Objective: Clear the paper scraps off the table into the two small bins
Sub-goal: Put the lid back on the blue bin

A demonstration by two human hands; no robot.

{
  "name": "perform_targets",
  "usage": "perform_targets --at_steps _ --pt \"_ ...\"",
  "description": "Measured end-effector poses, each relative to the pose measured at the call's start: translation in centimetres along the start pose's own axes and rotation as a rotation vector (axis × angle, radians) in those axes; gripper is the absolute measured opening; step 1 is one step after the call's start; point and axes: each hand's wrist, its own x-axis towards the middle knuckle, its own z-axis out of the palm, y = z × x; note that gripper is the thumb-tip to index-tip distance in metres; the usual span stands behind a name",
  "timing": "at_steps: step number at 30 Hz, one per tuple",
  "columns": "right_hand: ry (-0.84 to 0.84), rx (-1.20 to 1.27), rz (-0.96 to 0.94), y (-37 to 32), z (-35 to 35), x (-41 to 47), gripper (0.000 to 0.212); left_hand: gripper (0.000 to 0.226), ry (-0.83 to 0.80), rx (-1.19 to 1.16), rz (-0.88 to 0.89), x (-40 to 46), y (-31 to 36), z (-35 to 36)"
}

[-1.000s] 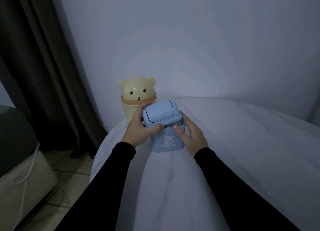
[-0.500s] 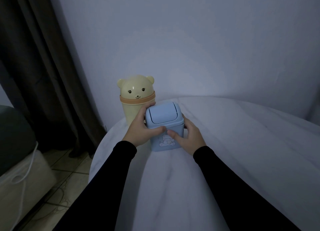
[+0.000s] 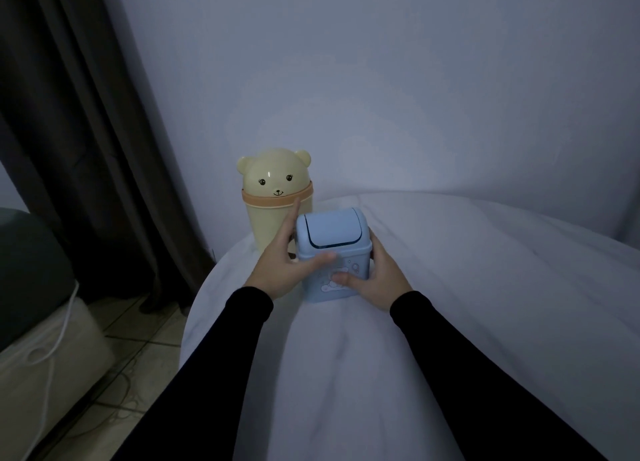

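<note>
I hold the blue bin [image 3: 334, 252] between my left hand [image 3: 281, 268] and right hand [image 3: 375, 275], fingers wrapped round it, at the white table's [image 3: 467, 322] far left. Just behind stands the bear bin [image 3: 277, 201]; a dark curtain [image 3: 86, 131] hangs left.

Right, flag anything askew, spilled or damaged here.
Nothing stands out. The blue bin stands upright on the table, lid seated, held between both hands; the bear bin stands upright behind it. No scraps are visible.

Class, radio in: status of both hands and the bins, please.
Left hand and right hand hold blue bin, lid seated. Bear bin behind, upright. No scraps visible on table.
</note>
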Motion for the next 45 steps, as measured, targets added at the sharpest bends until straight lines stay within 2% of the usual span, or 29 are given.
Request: perform_targets --at_steps 4,5,7,9,11,13,18,21,34,45 --pt "0.022 0.015 0.001 0.4 0.1 0.4 0.081 0.057 0.532 -0.054 0.008 0.4 -0.9 0.5" --pt "0.041 0.021 -0.001 0.4 0.2 0.6 0.08 0.053 0.647 -0.032 -0.028 1.1 -1.3 0.5" --pt "0.085 0.029 -0.006 0.5 0.2 1.0 0.078 0.068 0.739 0.062 -0.142 2.4 -1.7 0.6" --pt "0.125 0.028 -0.011 0.9 0.1 1.6 0.076 0.095 0.724 0.092 -0.249 3.7 -2.3 0.7" --pt "0.169 0.032 -0.01 1.3 -0.2 2.3 0.076 0.118 0.7 0.109 -0.27 5.1 -3.2 0.8" --pt "0.204 0.033 -0.019 1.9 -0.6 3.1 0.072 0.13 0.703 0.133 -0.293 6.6 -4.1 0.8" --pt "0.251 -0.022 -0.015 3.1 -3.0 4.7 0.064 0.129 0.729 0.111 -0.313 8.6 -5.5 1.0" --pt "0.293 -0.071 -0.006 4.0 -6.0 5.8 0.069 0.128 0.705 0.114 -0.288 9.5 -5.4 2.8" --pt "0.404 -0.112 0.066 7.7 -20.3 6.7 0.059 0.127 0.553 0.068 -0.291 13.6 -1.2 19.5" --pt "0.387 -0.012 0.031 9.4 -20.8 8.5 0.058 0.125 0.543 0.078 -0.251 14.9 -1.9 20.6"
